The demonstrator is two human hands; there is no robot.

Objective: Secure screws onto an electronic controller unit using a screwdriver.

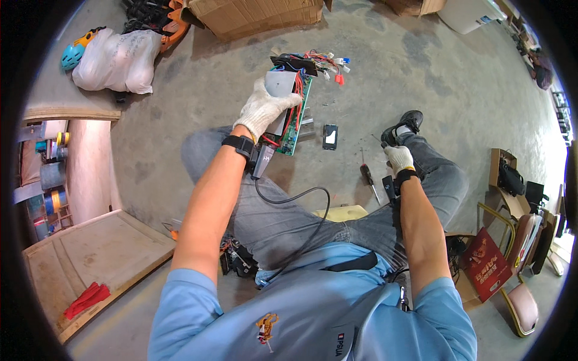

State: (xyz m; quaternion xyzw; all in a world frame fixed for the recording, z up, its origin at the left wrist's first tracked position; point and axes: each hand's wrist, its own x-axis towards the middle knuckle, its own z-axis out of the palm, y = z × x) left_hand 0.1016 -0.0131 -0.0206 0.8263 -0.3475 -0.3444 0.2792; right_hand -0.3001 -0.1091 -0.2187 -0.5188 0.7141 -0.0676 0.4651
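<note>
My left hand (268,105), in a white knitted glove, grips a green circuit board (291,135) by the flat grey metal plate (281,84) along its side. Red wires run down the board, and a bundle of coloured wires with plugs (330,60) spreads from its far end. My right hand (398,157), gloved too, is closed beside my shoe; a thin-shafted tool (377,139) pokes out of it, its kind unclear. On the floor between the hands lie a screwdriver (366,175) with a dark handle and a small black box (330,137) with a white label.
Cardboard boxes (259,19) and a white plastic bag (117,63) stand at the far side. A wooden board (96,253) with a red cloth (87,299) is at left. Chairs (525,240) and a red box (485,265) are at right. A black cable (295,197) crosses my lap.
</note>
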